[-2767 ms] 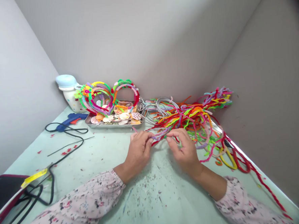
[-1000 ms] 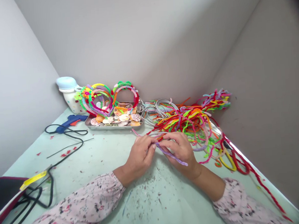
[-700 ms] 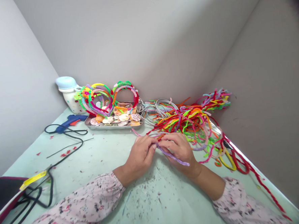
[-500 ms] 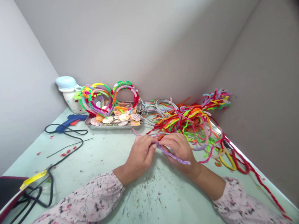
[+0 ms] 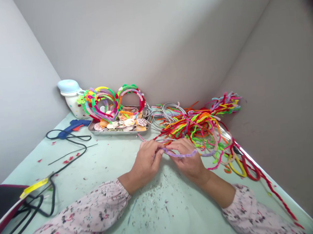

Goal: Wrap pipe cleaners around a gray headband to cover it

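Observation:
Close together over the middle of the table, my two hands work on a purple pipe cleaner [image 5: 182, 155]. My left hand [image 5: 149, 160] pinches it between thumb and forefinger at its left part. Fingers of my right hand [image 5: 189, 161] are closed around the same spot, and the free purple end crosses in front of them to the right. A thin pinkish strand [image 5: 141, 137] sticks out beyond my left hand. Part of what the fingertips grip is hidden.
Behind stand a metal tray [image 5: 117, 132] of seashells with pipe-cleaner headbands [image 5: 102, 102], and a white cup [image 5: 73, 102]. To the left lie a blue glue gun [image 5: 71, 128] and black cable [image 5: 81, 157]. Right are heaped pipe cleaners [image 5: 196, 123] and yellow-and-red-handled scissors [image 5: 240, 166].
The free end of the purple pipe cleaner has swung upward, from slanting down to lying nearly level across my right hand. Both hands stay almost in place.

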`<state>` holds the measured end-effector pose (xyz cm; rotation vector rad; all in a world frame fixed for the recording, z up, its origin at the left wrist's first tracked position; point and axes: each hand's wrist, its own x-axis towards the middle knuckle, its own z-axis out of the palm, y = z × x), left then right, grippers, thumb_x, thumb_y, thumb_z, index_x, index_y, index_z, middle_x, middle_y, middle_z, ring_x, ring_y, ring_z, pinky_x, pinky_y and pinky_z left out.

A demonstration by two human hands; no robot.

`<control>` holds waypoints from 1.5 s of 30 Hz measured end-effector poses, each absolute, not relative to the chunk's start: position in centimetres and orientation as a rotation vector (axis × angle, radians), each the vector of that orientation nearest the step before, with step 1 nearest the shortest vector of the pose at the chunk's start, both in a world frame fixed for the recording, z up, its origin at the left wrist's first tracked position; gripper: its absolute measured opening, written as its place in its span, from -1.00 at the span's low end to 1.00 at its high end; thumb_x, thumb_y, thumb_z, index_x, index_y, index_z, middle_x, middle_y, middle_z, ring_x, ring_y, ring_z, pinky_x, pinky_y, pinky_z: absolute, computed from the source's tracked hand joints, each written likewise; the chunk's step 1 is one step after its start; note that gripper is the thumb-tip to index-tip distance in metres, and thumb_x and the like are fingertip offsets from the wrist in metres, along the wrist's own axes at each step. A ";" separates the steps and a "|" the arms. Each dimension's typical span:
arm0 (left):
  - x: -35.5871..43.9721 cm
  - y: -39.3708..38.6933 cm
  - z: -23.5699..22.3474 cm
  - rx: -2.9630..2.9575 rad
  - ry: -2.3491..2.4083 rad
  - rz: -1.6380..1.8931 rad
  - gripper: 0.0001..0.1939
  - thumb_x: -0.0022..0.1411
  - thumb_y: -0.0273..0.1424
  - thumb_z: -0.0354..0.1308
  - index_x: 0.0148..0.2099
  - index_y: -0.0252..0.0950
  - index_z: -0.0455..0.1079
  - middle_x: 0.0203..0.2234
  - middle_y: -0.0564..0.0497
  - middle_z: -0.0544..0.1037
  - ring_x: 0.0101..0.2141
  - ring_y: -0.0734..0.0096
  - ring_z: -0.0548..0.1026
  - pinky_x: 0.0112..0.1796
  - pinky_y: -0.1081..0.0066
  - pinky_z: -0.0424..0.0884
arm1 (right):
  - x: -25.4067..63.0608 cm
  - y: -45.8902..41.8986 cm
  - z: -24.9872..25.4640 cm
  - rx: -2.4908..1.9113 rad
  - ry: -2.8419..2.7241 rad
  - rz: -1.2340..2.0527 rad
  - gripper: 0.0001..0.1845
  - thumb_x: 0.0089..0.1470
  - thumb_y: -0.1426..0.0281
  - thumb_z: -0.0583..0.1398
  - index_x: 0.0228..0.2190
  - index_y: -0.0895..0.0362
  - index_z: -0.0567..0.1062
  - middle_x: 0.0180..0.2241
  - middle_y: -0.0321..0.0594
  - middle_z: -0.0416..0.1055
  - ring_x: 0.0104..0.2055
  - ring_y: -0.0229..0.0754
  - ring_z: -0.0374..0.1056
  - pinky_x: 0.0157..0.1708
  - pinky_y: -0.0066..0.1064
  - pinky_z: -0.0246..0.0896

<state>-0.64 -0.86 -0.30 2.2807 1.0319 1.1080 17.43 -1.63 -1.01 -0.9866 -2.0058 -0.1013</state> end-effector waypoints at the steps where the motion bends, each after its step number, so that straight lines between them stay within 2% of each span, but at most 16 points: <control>1: -0.6 -0.8 -0.3 2.282 1.031 1.108 -0.83 0.34 -0.40 -0.08 -0.17 -0.26 0.34 -0.33 -0.03 0.47 -0.26 0.29 0.39 -0.15 0.28 0.23 | 17.4 -1.6 -1.0 -0.993 -2.005 -0.099 -0.88 0.14 0.34 0.18 -0.27 0.07 0.49 -0.32 -0.21 0.52 -0.23 -0.13 0.38 -0.22 -0.25 0.24; 16: -0.5 -0.9 -0.3 2.307 1.034 1.117 -0.82 0.34 -0.41 -0.09 -0.17 -0.26 0.34 -0.32 -0.04 0.48 -0.24 0.28 0.40 -0.13 0.25 0.23 | 17.3 -1.6 -1.3 -1.003 -1.923 -0.019 -0.89 0.12 0.35 0.19 -0.28 0.05 0.50 -0.33 -0.22 0.52 -0.22 -0.11 0.41 -0.19 -0.21 0.29; 27: -0.6 -0.7 -0.3 2.316 0.998 1.121 -0.86 0.31 -0.45 -0.05 -0.20 -0.28 0.34 -0.33 -0.02 0.47 -0.25 0.30 0.39 -0.16 0.28 0.22 | 17.3 -1.8 -1.6 -1.017 -1.894 0.069 -0.89 0.08 0.43 0.21 -0.28 0.06 0.47 -0.31 -0.21 0.50 -0.21 -0.10 0.40 -0.17 -0.18 0.32; 38: -0.7 -0.8 -0.4 2.290 1.003 1.140 -0.87 0.25 -0.50 0.00 -0.19 -0.28 0.34 -0.34 -0.01 0.46 -0.27 0.30 0.38 -0.16 0.27 0.21 | 16.9 -2.0 -1.2 -1.101 -1.880 0.256 -0.93 0.09 0.38 0.22 -0.32 0.08 0.46 -0.29 -0.20 0.47 -0.18 -0.10 0.37 -0.15 -0.24 0.27; 45: -0.7 -0.8 -0.4 2.294 0.986 1.140 -0.87 0.22 -0.52 0.01 -0.20 -0.28 0.34 -0.36 0.00 0.46 -0.27 0.31 0.38 -0.16 0.28 0.21 | 17.1 -2.4 -1.2 -1.158 -1.884 0.302 -0.93 0.08 0.35 0.23 -0.37 0.09 0.46 -0.35 -0.23 0.44 -0.25 -0.13 0.34 -0.21 -0.28 0.23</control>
